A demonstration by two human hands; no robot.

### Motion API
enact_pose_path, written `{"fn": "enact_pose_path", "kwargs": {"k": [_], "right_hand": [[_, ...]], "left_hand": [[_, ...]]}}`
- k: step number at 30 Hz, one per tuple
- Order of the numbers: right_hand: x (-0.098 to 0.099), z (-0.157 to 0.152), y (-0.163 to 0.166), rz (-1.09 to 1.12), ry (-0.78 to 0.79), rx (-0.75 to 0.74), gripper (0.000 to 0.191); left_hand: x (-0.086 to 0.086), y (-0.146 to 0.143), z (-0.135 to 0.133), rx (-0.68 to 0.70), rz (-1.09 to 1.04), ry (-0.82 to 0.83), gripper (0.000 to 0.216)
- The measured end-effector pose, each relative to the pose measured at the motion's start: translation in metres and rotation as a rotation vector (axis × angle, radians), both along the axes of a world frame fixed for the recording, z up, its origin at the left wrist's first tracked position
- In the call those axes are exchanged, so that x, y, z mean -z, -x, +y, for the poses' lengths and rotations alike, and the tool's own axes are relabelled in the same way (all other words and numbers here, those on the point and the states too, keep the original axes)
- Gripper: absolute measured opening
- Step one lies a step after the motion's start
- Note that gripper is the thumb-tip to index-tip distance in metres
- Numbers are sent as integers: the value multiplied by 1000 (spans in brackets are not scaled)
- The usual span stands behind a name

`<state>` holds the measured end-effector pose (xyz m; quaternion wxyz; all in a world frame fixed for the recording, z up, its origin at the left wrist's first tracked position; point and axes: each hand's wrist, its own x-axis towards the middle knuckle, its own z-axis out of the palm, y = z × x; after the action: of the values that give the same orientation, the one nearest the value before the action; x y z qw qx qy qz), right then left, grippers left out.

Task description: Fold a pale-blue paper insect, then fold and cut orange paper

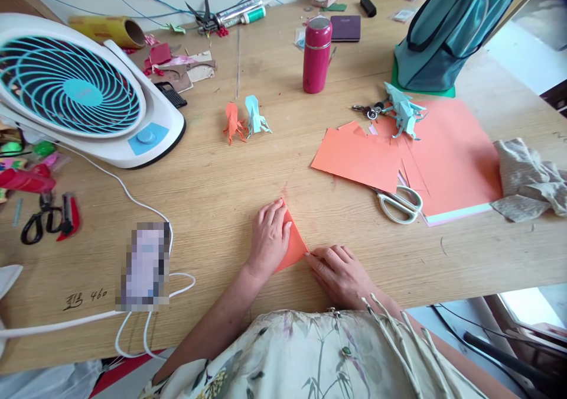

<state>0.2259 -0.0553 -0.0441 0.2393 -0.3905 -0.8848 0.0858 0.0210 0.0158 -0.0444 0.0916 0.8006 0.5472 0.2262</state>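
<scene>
A small orange folded paper (296,246) lies on the wooden table (212,198) near its front edge. My left hand (268,237) lies flat on the paper's left part, fingers together and stretched out, pressing it down. My right hand (339,271) rests beside it on the right, its fingertips pressed against the paper's lower right corner. Part of the paper is hidden under my left hand.
Orange paper sheets (443,156) with white scissors (401,204) lie to the right, a teal origami figure (405,112) on them. Orange and blue origami figures (245,120) stand mid-table. A fan (84,91), red bottle (316,53), teal bag (447,26), cloth (529,180), phone and cable (146,266) surround.
</scene>
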Motion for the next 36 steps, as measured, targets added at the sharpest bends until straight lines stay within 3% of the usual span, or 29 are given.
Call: {"fn": "enact_pose_path", "kwargs": {"k": [16,29,33,36], "right_hand": [[-5,-2,-7,38,8,-57,31],[-1,-3,-6,48,14,61,28],[-5,-2,-4,114,138,89,26],[-12,1,4,162,293,190,22]], "left_hand": [[-3,-3,0,-24,67,16,33],[-9,-4,3,-18,68,66,28],[-9,-4,2,-18,52,62,28],[-8,-4,2,-26,50,49,31]]}}
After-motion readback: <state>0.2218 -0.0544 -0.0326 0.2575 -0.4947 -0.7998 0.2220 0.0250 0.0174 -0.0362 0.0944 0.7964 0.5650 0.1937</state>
